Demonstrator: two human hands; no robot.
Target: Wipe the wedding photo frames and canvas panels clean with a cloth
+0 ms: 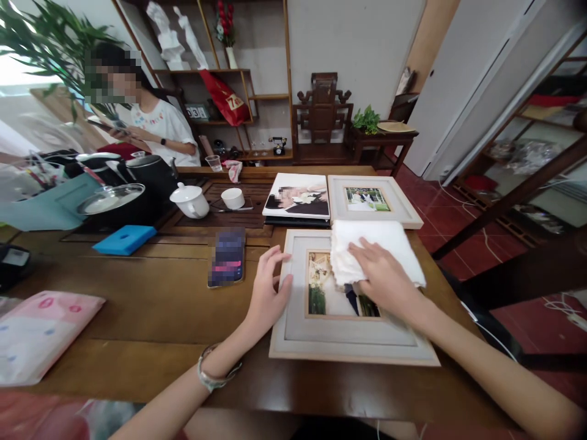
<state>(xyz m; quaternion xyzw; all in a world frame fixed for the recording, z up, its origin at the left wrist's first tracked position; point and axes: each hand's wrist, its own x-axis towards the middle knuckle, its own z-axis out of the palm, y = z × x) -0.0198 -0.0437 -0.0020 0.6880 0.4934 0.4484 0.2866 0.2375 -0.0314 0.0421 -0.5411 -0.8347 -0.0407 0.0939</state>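
Observation:
A light wooden picture frame [293, 342] with a grey-white mat lies flat at the table's front edge, and a photo [321, 293] shows in its middle. My left hand [270, 287] rests at its left edge, fingers apart and slightly curved, holding nothing. A folded white cloth [398, 244] covers the frame's upper right part and hides some of the photo. My right hand [385, 278] presses on this cloth, fingers over its top and thumb by its lower edge. Behind lie a second framed photo [403, 201] and a stack topped by a photo print [298, 195].
Left of the frame lies a phone [227, 256]. Further left are a blue sponge block [123, 239], a lidded white cup [189, 200], a small white bowl [233, 198], a black kettle [151, 174] and a pink-and-white packet [41, 336]. A person [160, 122] sits across the table [183, 330].

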